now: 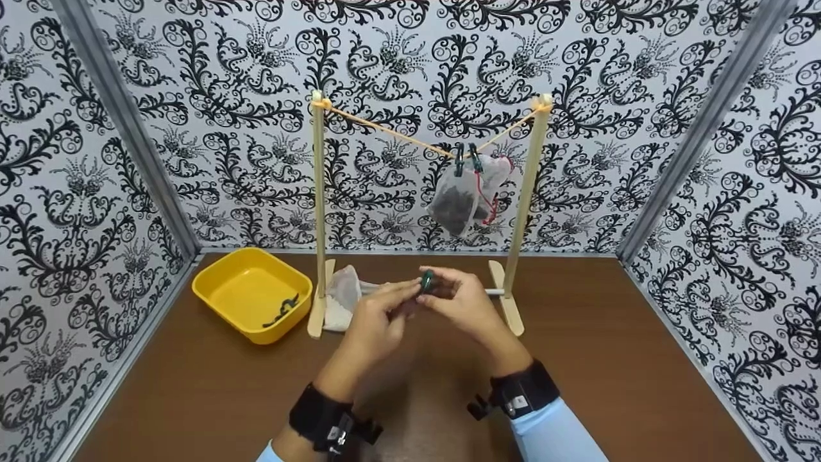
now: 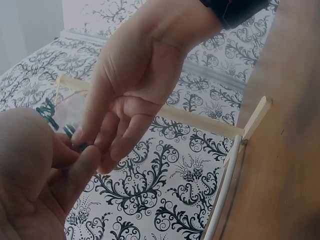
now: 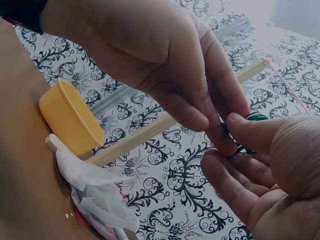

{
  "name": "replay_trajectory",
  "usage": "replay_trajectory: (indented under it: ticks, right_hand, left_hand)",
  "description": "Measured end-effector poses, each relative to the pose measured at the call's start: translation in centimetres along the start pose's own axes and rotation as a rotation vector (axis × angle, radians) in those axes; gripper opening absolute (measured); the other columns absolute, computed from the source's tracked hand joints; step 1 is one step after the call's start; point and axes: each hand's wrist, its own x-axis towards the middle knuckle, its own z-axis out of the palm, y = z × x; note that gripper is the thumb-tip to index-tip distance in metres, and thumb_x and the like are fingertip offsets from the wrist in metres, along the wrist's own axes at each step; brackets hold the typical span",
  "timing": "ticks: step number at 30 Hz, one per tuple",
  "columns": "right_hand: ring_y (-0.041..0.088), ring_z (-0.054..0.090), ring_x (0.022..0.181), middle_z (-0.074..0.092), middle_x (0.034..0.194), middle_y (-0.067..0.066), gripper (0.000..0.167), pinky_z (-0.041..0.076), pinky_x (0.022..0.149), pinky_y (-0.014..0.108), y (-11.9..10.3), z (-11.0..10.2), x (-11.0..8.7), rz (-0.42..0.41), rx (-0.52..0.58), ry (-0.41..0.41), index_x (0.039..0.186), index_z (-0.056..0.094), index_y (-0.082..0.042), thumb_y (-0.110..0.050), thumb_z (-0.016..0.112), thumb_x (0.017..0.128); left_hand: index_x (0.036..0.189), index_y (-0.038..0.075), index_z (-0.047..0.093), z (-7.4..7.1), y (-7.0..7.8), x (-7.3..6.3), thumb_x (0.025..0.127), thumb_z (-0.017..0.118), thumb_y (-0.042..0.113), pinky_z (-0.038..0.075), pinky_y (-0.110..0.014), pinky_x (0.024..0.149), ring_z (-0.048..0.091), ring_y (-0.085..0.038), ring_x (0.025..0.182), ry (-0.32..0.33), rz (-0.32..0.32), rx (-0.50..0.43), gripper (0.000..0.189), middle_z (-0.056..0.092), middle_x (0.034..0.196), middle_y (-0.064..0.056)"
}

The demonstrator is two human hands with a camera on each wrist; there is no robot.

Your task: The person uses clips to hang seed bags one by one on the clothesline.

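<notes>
A small dark green clothespin (image 1: 427, 280) is held between both hands in front of the wooden stand. The right hand (image 1: 463, 298) pinches it between thumb and fingers. From the other side, the left hand (image 1: 378, 314) holds it at the fingertips; overlapping fingers hide much of it in the left wrist view. Behind the hands, a sheer mesh bag (image 1: 454, 204) with dark contents hangs from a sagging orange cord (image 1: 391, 133). Green clothespins (image 1: 460, 160) grip the cord there, and a second sheer bag with red string (image 1: 492, 173) hangs beside it.
The cord spans two wooden posts (image 1: 319, 205) on flat feet, joined low by a white rod (image 1: 492, 292). Another mesh bag (image 1: 343, 292) with white contents lies by the left foot. A yellow basin (image 1: 250, 256) at left contains several dark clothespins (image 1: 282, 311).
</notes>
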Motion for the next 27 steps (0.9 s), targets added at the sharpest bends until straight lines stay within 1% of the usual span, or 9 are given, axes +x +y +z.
replay_trajectory:
  ticks: [2, 5, 7, 9, 11, 16, 18, 21, 27]
  right_hand:
    - [0.026, 0.083, 0.117, 0.079, 0.135, 0.027, 0.056, 0.068, 0.099, 0.027, 0.0, -0.1, 0.1, 0.007, -0.004, 0.030, 0.151, 0.066, 0.006, 0.002, 0.083, 0.097]
    - [0.022, 0.081, 0.112, 0.078, 0.136, 0.028, 0.059, 0.069, 0.097, 0.029, -0.1, -0.1, 0.2, 0.020, 0.006, 0.065, 0.156, 0.061, 0.007, 0.003, 0.079, 0.100]
    - [0.027, 0.081, 0.114, 0.075, 0.136, 0.031, 0.061, 0.069, 0.096, 0.029, 0.0, -0.2, 0.3, 0.027, 0.020, 0.086, 0.161, 0.056, 0.007, 0.005, 0.075, 0.102]
    - [0.032, 0.081, 0.115, 0.074, 0.137, 0.033, 0.060, 0.070, 0.095, 0.029, 0.1, -0.4, 0.4, 0.038, 0.029, 0.110, 0.161, 0.056, 0.008, 0.005, 0.072, 0.103]
    - [0.032, 0.082, 0.115, 0.076, 0.135, 0.034, 0.054, 0.069, 0.095, 0.026, 0.2, -0.7, 0.5, 0.040, 0.024, 0.139, 0.155, 0.061, 0.009, 0.005, 0.072, 0.102]
    - [0.018, 0.081, 0.102, 0.083, 0.122, 0.027, 0.034, 0.065, 0.089, 0.018, 0.5, -1.5, 0.6, 0.067, -0.048, 0.195, 0.133, 0.078, 0.008, 0.002, 0.077, 0.101]
    - [0.022, 0.081, 0.105, 0.083, 0.121, 0.025, 0.031, 0.065, 0.090, 0.019, 0.5, -1.7, 0.5, 0.091, -0.076, 0.201, 0.131, 0.079, 0.006, 0.001, 0.079, 0.100]
    - [0.032, 0.082, 0.113, 0.083, 0.124, 0.026, 0.032, 0.064, 0.092, 0.020, 0.5, -1.9, 0.4, 0.108, -0.129, 0.207, 0.131, 0.080, 0.004, -0.001, 0.082, 0.100]
    - [0.038, 0.082, 0.119, 0.081, 0.130, 0.028, 0.041, 0.067, 0.094, 0.023, 0.4, -2.3, 0.3, 0.119, -0.129, 0.233, 0.137, 0.076, 0.008, 0.007, 0.082, 0.096]
  left_hand:
    - [0.129, -0.006, 0.080, 0.0, -0.1, 0.0, 0.092, 0.073, -0.017, 0.062, -0.052, 0.116, 0.080, -0.040, 0.125, -0.017, -0.008, -0.004, 0.039, 0.081, 0.134, -0.023]
    - [0.128, -0.005, 0.081, -0.2, -0.2, 0.0, 0.093, 0.072, -0.016, 0.068, -0.048, 0.105, 0.082, -0.038, 0.116, -0.017, -0.035, -0.002, 0.038, 0.083, 0.127, -0.022]
    - [0.126, -0.004, 0.082, -0.4, -0.4, 0.1, 0.095, 0.074, -0.013, 0.070, -0.043, 0.097, 0.082, -0.034, 0.108, -0.001, -0.076, 0.020, 0.033, 0.083, 0.121, -0.019]
    - [0.124, -0.002, 0.083, -0.8, -0.9, 0.1, 0.098, 0.076, -0.006, 0.070, -0.044, 0.093, 0.080, -0.032, 0.104, 0.016, -0.149, 0.070, 0.028, 0.083, 0.117, -0.016]
    - [0.123, 0.002, 0.084, -1.3, -1.9, 0.0, 0.100, 0.079, 0.003, 0.068, -0.048, 0.098, 0.078, -0.032, 0.108, 0.025, -0.239, 0.157, 0.024, 0.082, 0.117, -0.014]
    - [0.125, 0.001, 0.082, -2.5, -5.5, -0.7, 0.099, 0.081, 0.010, 0.058, -0.061, 0.117, 0.068, -0.048, 0.134, 0.005, -0.445, 0.399, 0.028, 0.076, 0.136, -0.024]
    - [0.131, 0.000, 0.080, -2.8, -6.9, -1.2, 0.098, 0.081, 0.010, 0.056, -0.065, 0.118, 0.063, -0.053, 0.139, -0.017, -0.503, 0.486, 0.035, 0.072, 0.145, -0.028]
    - [0.134, 0.001, 0.078, -3.0, -8.4, -2.0, 0.098, 0.081, 0.015, 0.057, -0.068, 0.112, 0.063, -0.055, 0.135, -0.083, -0.576, 0.589, 0.039, 0.068, 0.146, -0.030]
    - [0.127, -0.002, 0.077, -2.7, -9.7, -3.4, 0.086, 0.096, 0.021, 0.061, -0.067, 0.102, 0.067, -0.052, 0.124, -0.207, -0.606, 0.682, 0.051, 0.069, 0.132, -0.031]
